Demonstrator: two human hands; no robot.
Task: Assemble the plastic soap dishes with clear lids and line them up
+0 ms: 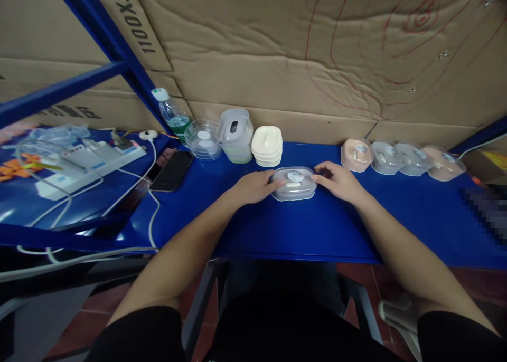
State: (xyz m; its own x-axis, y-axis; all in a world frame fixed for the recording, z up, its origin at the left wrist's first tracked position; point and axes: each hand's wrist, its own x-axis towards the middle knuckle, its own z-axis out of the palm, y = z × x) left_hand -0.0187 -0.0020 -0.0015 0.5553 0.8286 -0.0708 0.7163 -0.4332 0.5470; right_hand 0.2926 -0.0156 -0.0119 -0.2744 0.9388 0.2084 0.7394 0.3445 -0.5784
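A lidded plastic container [293,192], greyish with a clear lid, a round sticker and a small white tab on top, rests on the blue table in front of me. My left hand [255,187] grips its left end, thumb on the lid's edge and fingers behind the side. From the right, my right hand [336,180] grips the other end, thumb at the lid's rim and fingers curled round the far side. Just behind the container is a stack of cream-coloured lids or shallow dishes [267,144]. Both hands' far fingertips are partly hidden.
Behind stand nested clear tubs [235,135], stacked round clear lids [204,140] and a water bottle [172,114]. Finished-looking lidded containers [386,159] line the back right. A phone [172,171], white cables and a power strip [91,167] lie left. The table's front edge [293,256] is near me.
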